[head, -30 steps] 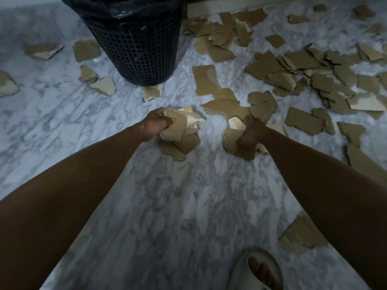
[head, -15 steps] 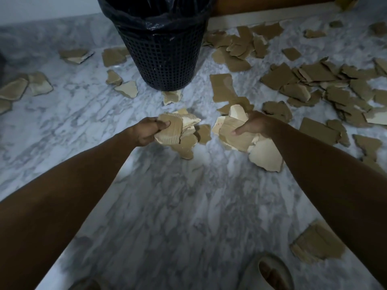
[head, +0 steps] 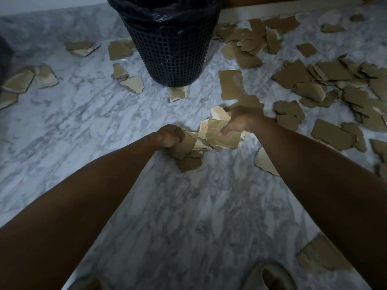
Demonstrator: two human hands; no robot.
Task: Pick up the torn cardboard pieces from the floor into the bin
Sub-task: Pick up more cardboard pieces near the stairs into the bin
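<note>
Cardboard pieces (head: 333, 80), dozens and too overlapped to count, litter the marble floor (head: 73, 126) around one bin (head: 170, 49) cut off at upper centre, while left hand (head: 167, 136) and right hand (head: 240, 121) each clutch a bunch.

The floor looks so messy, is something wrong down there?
Yes. Torn cardboard pieces lie scattered over the marble floor, thickest to the right of the black bin, with a few on its left. They look ripped, with ragged edges. The left hand and right hand each hold a bunch.
</note>
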